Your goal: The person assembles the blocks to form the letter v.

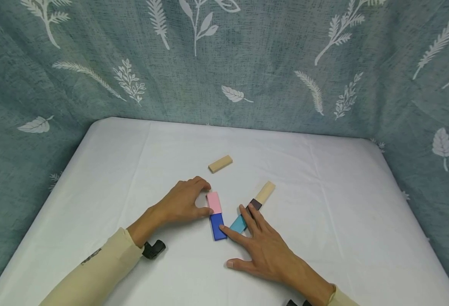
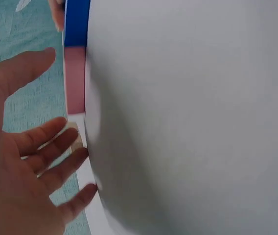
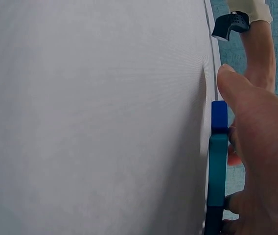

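My left hand (image 1: 184, 199) curves loosely beside a pink block (image 1: 214, 202), its thumb near where that block meets a dark blue block (image 1: 218, 229). In the left wrist view the fingers are spread, with nothing held between them and the thumb. My right hand (image 1: 267, 250) lies with fingers extended: the index fingertip is at the dark blue block's edge, and two other fingertips rest at a black block (image 1: 256, 204). Partly under that hand is a light blue block (image 1: 238, 225). A pale wooden block (image 1: 265, 192) continues this slanted row, which forms a V with the pink and blue pair.
A separate wooden block (image 1: 220, 164) lies farther back on the white-covered table (image 1: 163, 148). Behind the table hangs a green leaf-patterned curtain (image 1: 270, 76). Each wrist wears a black camera mount, such as the left one (image 1: 153, 249).
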Motion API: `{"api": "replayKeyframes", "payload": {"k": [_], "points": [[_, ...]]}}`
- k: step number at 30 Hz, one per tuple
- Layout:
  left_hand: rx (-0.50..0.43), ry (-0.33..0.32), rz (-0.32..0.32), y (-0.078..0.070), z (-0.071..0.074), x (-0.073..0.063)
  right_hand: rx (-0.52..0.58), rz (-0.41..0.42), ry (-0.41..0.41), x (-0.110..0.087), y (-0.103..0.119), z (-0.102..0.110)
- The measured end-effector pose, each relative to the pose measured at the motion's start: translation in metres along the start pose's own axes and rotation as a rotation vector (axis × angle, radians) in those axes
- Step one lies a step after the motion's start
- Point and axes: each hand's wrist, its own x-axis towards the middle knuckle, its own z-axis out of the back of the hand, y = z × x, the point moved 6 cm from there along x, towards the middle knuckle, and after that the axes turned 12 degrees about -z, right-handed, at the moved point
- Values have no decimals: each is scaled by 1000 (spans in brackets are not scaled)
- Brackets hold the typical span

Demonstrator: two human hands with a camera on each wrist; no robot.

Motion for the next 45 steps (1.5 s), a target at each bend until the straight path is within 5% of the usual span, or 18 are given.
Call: {"api": "replayKeyframes", "payload": {"k": [7, 14, 28, 45], "points": [[-125, 3, -16, 15, 10, 9, 6, -4, 5, 0, 0, 1], [-143, -19, -62, 32, 19, 28, -12, -2, 9, 0, 0, 1], [-222, 7, -37, 61, 25, 65, -12, 2, 9, 0, 0, 2], [-246, 39, -10, 63, 17, 93, -20, 11, -2, -1, 1, 4]]}}
